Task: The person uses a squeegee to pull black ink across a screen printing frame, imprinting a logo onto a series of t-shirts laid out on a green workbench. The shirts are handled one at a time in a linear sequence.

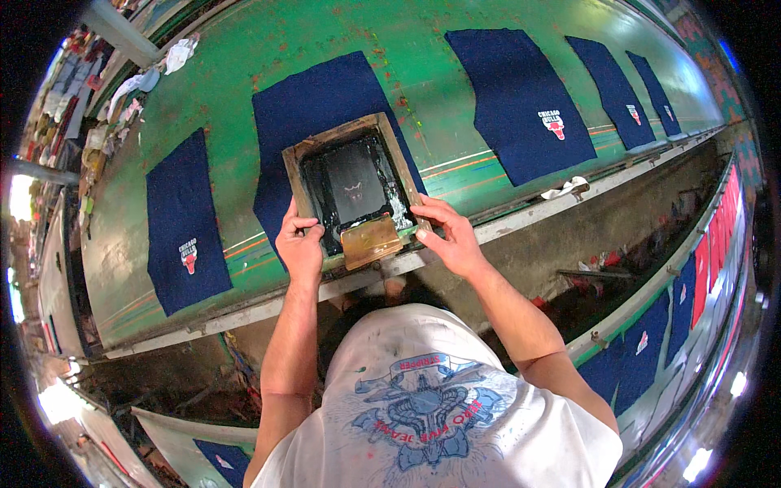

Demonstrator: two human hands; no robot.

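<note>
Wooden-framed screen (pixel 351 175) sits over a navy cloth panel (pixel 317 93); left hand (pixel 301 246) and right hand (pixel 452 236) have fingers clamped on its near corners.

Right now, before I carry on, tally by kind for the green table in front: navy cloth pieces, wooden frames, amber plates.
Navy cloth pieces: 5 (one partly covered)
Wooden frame: 1, held in both hands
Amber plate: 1
Total: 7
</note>
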